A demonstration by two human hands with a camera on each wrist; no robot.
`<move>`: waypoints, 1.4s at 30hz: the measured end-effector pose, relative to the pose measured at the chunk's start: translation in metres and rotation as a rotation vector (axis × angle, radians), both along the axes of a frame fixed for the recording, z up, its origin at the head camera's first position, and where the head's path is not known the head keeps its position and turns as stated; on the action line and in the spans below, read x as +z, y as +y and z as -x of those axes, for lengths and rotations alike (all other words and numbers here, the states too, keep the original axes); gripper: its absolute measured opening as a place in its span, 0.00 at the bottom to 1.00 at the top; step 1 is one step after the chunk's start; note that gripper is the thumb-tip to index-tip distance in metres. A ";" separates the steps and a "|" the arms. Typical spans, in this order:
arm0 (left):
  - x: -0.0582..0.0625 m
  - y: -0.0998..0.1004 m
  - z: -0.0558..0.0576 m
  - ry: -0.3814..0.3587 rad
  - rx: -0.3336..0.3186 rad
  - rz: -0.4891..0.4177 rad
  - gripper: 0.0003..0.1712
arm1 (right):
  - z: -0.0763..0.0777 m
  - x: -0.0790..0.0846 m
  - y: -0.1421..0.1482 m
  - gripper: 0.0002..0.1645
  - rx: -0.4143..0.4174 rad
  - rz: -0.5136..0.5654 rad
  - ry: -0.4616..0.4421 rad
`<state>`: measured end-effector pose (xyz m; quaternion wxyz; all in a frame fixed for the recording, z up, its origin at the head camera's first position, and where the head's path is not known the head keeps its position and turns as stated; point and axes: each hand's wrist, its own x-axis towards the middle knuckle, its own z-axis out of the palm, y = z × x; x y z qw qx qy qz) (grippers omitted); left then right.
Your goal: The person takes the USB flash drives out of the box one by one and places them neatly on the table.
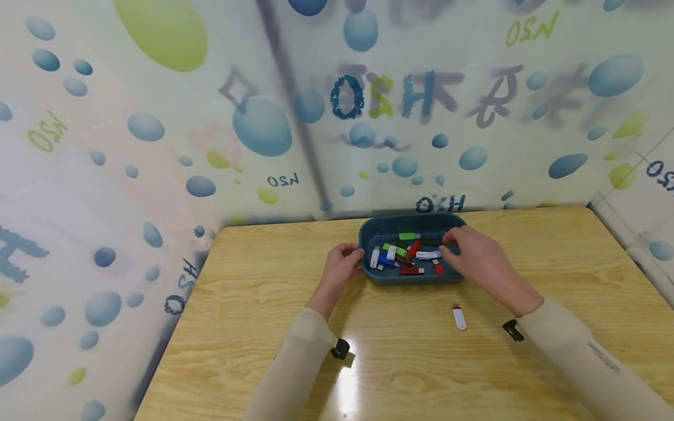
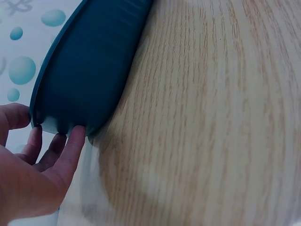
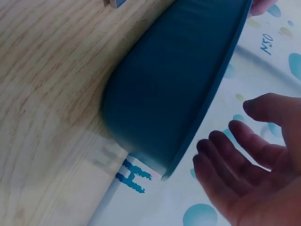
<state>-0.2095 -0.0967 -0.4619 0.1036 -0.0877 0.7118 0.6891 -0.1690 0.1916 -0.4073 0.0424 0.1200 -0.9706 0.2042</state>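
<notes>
Two hands flank one dark blue-green, oblong plastic tray point(image 1: 416, 280): the left hand point(image 1: 339, 269) pinches its 9 o'clock end between thumb and fingertips, while the right hand point(image 1: 481, 257), at 3 o'clock, has its thumb apart from its loosely curved fingers and holds nothing. Between them, inside the tray, small red, green, blue, white and black USB sticks point(image 1: 391, 252) lie in a loose heap at mixed angles. At the tray's 5 o'clock, on the pale wood-grain table point(image 1: 253, 327), rests a single slim white USB stick with a red end point(image 1: 460, 318). My judgement is that the work is partway: one stick lies outside, many inside. The lone stick's long axis runs from 11 to 5 o'clock, red end towards 11; the tray's runs from 9 to 3.
</notes>
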 end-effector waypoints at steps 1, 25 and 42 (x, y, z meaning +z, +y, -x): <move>0.000 0.000 0.000 -0.002 0.002 -0.001 0.18 | 0.002 0.000 -0.001 0.14 0.006 -0.005 -0.006; -0.003 -0.001 -0.001 0.003 0.004 -0.006 0.17 | 0.028 -0.021 -0.014 0.19 0.052 -0.107 -0.219; -0.002 -0.001 -0.003 0.007 -0.001 -0.027 0.19 | 0.040 -0.027 -0.019 0.19 0.025 -0.167 -0.329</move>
